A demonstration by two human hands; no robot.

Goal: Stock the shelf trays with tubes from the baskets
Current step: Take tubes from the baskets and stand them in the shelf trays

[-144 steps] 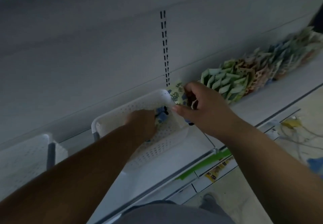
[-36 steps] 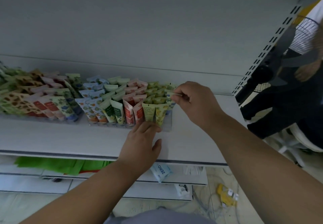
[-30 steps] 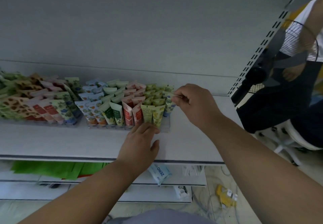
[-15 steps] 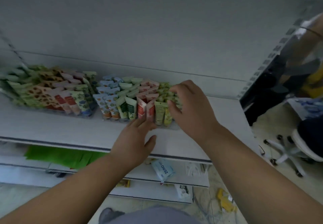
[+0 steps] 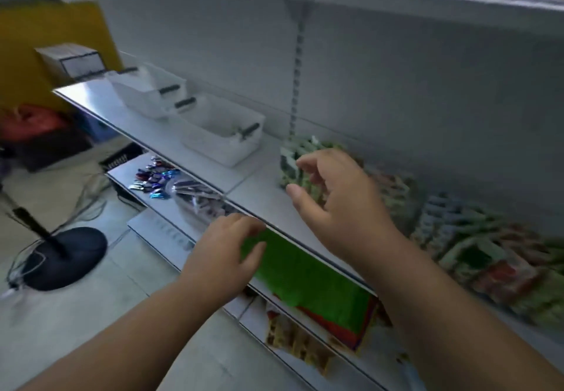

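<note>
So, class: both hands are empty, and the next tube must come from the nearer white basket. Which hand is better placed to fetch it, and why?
Probably the left hand: it hangs open on the basket's side. The right hand hovers open by the tubes.

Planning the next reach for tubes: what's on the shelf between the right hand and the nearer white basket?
Nothing: in the head view, only bare shelf separates the right hand from the nearer white basket.

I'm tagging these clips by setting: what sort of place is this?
Probably a shop aisle or a mock-up of one. White metal shelving runs in tiers with a slotted upright, rows of small tubes are faced up on it, and white baskets stand alongside.
</note>
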